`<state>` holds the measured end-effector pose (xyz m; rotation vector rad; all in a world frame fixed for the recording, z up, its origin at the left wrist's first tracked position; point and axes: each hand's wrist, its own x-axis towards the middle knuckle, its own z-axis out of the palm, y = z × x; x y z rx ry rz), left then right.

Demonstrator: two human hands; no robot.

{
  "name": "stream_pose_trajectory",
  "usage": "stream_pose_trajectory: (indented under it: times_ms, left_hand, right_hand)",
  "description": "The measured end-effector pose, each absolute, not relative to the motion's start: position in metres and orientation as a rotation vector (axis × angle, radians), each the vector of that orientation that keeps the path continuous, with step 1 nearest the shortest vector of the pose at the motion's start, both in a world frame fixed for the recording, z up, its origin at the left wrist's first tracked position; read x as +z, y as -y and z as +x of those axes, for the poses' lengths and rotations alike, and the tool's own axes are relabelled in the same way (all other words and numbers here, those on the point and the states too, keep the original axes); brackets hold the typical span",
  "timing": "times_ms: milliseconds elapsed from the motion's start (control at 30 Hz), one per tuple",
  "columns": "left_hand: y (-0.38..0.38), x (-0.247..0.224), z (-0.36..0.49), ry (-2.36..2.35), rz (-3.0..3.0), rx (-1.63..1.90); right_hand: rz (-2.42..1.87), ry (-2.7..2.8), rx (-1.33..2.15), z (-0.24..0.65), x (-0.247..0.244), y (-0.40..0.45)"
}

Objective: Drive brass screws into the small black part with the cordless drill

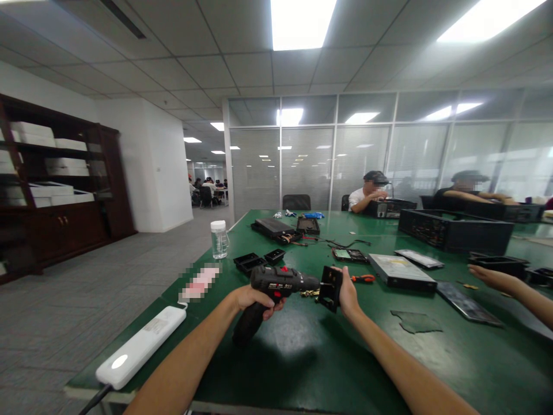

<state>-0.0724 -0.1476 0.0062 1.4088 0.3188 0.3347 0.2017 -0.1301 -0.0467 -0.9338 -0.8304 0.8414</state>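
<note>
bare forearms (196, 346), plastic drill (274, 280), flat bracket (332, 278)

**Office Looking Like a Hardware Workshop**

Light panels (303, 23) are shining from a tiled ceiling (242, 34), a glass partition (306, 167) is walling the room, and a dark wooden cabinet (71, 223) is storing white boxes (67, 167). Beyond, people (209, 184) are sitting near tables: these are suggesting an office. On the green worktop (276, 377), a computer case (458, 236), a flat drive (400, 270) and an orange-handled screwdriver (364, 279) are lending a workshop character.
</note>
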Motion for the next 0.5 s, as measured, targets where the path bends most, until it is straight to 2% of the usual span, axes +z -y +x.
stream_pose_trajectory:
  times_ms: [500]
  left_hand:
    - [0.1455,0.0051,-0.0733,-0.32,1.414,0.317]
  right_hand:
    - [-0.912,0.844,0.843,0.2024,-0.0489,0.1283]
